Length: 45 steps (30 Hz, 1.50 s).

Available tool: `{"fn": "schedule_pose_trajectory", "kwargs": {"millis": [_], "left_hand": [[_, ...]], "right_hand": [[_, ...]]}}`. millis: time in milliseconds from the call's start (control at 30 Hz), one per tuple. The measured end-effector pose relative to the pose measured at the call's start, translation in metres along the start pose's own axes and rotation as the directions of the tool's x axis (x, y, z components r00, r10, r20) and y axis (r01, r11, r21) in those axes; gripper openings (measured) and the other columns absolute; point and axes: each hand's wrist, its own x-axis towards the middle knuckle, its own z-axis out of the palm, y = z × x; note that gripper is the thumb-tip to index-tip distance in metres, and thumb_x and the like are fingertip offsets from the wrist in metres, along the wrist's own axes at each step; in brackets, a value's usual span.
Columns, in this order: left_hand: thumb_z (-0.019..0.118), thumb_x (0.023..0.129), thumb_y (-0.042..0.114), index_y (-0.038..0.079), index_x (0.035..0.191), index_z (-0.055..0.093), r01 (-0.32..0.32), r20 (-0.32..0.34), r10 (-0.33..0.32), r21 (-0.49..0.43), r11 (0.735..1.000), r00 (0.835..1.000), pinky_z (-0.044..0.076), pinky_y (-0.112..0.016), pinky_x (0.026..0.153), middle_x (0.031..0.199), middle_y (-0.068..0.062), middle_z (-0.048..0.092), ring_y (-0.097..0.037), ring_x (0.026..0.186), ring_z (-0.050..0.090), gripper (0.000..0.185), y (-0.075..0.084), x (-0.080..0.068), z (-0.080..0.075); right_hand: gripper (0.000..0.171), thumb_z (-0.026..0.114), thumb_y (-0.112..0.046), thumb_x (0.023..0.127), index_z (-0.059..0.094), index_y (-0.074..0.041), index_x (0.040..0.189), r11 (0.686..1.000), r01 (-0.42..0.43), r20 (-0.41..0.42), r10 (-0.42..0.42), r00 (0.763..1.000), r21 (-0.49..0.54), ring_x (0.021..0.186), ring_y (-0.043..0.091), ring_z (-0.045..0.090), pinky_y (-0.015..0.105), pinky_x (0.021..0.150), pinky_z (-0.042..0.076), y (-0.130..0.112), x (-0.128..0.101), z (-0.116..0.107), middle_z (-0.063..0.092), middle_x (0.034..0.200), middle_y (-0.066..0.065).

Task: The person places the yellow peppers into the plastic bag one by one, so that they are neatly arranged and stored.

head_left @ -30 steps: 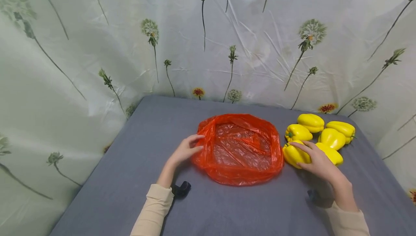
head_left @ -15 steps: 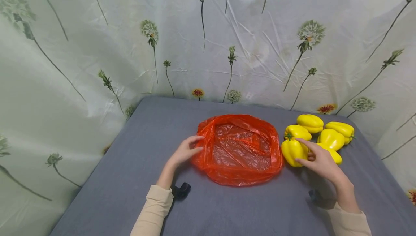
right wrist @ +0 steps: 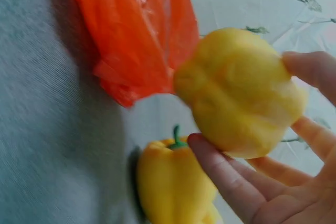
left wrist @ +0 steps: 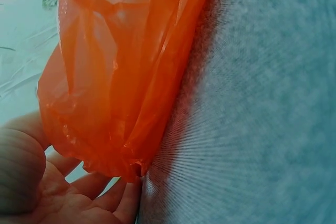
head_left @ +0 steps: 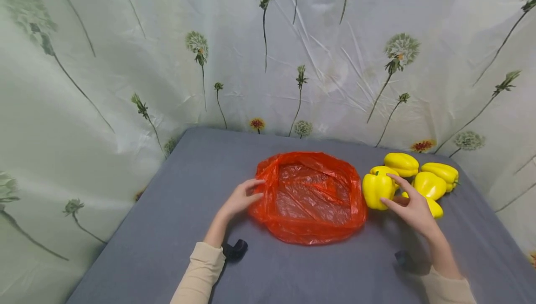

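A crumpled red plastic bag (head_left: 311, 197) lies open on the grey table (head_left: 201, 169). My left hand (head_left: 251, 191) holds the bag's left rim between thumb and fingers; in the left wrist view the bag (left wrist: 121, 77) rests against those fingers (left wrist: 100, 198). My right hand (head_left: 387, 188) grips a yellow bell pepper (head_left: 376, 190) just right of the bag, raised off the table. In the right wrist view this pepper (right wrist: 239, 90) sits between thumb and fingers (right wrist: 226, 182), with the bag (right wrist: 136, 35) beyond it.
Several more yellow peppers (head_left: 428, 184) lie grouped at the table's back right; one pepper (right wrist: 176, 182) shows under my right hand. A flowered curtain (head_left: 125, 62) surrounds the table on three sides. Small black objects (head_left: 234, 249) lie by each wrist.
My right hand has closed on the nearest pepper, lifted it and brought it left towards the bag. The left hand has stayed on the bag's rim.
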Motion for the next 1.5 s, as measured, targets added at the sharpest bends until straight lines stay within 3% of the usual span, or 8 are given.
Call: {"fn": "schedule_pose_trajectory", "kwargs": {"millis": [100,367,700,933,1100,1233,1333,1500], "left_hand": [[0.060,0.089,0.008,-0.001,0.129,0.053,0.017,0.002,-0.017,0.004,1.000,1.000,0.042,-0.052,0.104,0.136,-0.024,0.049,-0.040,0.126,0.048,0.041,0.001,-0.002,0.001],[0.060,0.089,0.013,0.006,0.128,0.055,0.046,-0.011,-0.046,-0.004,0.999,0.999,0.045,-0.050,0.101,0.136,-0.019,0.051,-0.037,0.123,0.051,0.040,0.005,-0.007,0.002],[0.060,0.089,0.010,0.003,0.128,0.054,0.037,-0.015,-0.037,-0.025,0.999,0.999,0.042,-0.051,0.103,0.137,-0.020,0.050,-0.037,0.125,0.049,0.040,0.007,-0.006,0.000],[0.059,0.089,0.005,-0.004,0.129,0.051,-0.001,-0.026,-0.001,-0.058,0.998,1.000,0.038,-0.054,0.106,0.138,-0.026,0.046,-0.042,0.128,0.045,0.042,0.005,-0.004,0.002],[0.060,0.088,0.006,0.000,0.128,0.054,-0.018,-0.036,0.017,-0.017,1.000,0.999,0.037,-0.051,0.108,0.138,-0.023,0.048,-0.039,0.130,0.043,0.041,0.004,-0.002,0.004],[0.061,0.088,0.007,0.002,0.127,0.055,-0.023,-0.040,0.023,-0.011,1.000,0.999,0.034,-0.052,0.110,0.139,-0.022,0.047,-0.038,0.132,0.041,0.040,0.005,0.000,0.005],[0.061,0.087,0.008,0.002,0.127,0.056,-0.027,-0.043,0.028,0.014,1.000,0.999,0.033,-0.054,0.110,0.139,-0.023,0.047,-0.040,0.132,0.041,0.040,0.007,0.000,0.005],[0.061,0.087,0.010,0.003,0.127,0.056,0.001,-0.045,0.000,0.039,0.999,0.999,0.030,-0.055,0.111,0.140,-0.023,0.046,-0.040,0.133,0.040,0.040,0.010,0.000,0.007]], "right_hand": [[0.066,0.065,-0.023,0.088,0.033,-0.007,0.143,0.998,-0.035,0.008,0.035,0.999,0.046,0.075,-0.020,0.049,0.011,0.063,0.048,0.002,-0.001,0.008,0.040,0.135,0.028],[0.067,0.063,-0.024,0.089,0.029,-0.010,0.146,0.989,-0.052,0.001,0.052,0.999,0.135,0.078,-0.020,0.051,0.006,0.068,0.047,-0.002,0.010,0.024,0.038,0.139,0.031],[0.066,0.060,-0.025,0.091,0.027,-0.017,0.148,0.976,-0.034,0.000,0.034,0.999,0.217,0.082,-0.014,0.054,0.006,0.073,0.047,-0.017,0.023,0.036,0.035,0.143,0.026],[0.066,0.058,-0.021,0.092,0.024,-0.014,0.148,0.935,-0.043,0.049,0.027,0.998,0.352,0.081,-0.013,0.057,0.008,0.075,0.049,-0.024,0.031,0.050,0.031,0.143,0.025],[0.066,0.057,-0.019,0.093,0.023,-0.012,0.148,0.900,-0.056,0.106,0.011,0.994,0.432,0.082,-0.005,0.061,0.016,0.078,0.054,-0.029,0.039,0.061,0.031,0.142,0.025],[0.068,0.058,-0.025,0.093,0.021,-0.016,0.149,0.896,-0.092,0.134,0.037,0.990,0.434,0.095,0.002,0.058,0.030,0.085,0.056,-0.032,0.046,0.067,0.031,0.143,0.022],[0.068,0.056,-0.028,0.093,0.019,-0.017,0.149,0.894,-0.114,0.154,0.051,0.987,0.433,0.105,0.016,0.057,0.037,0.089,0.054,-0.035,0.051,0.069,0.030,0.144,0.021],[0.069,0.055,-0.030,0.094,0.016,-0.016,0.150,0.883,-0.131,0.197,0.045,0.979,0.451,0.120,0.036,0.049,0.036,0.090,0.054,-0.039,0.059,0.075,0.026,0.146,0.022]]}}
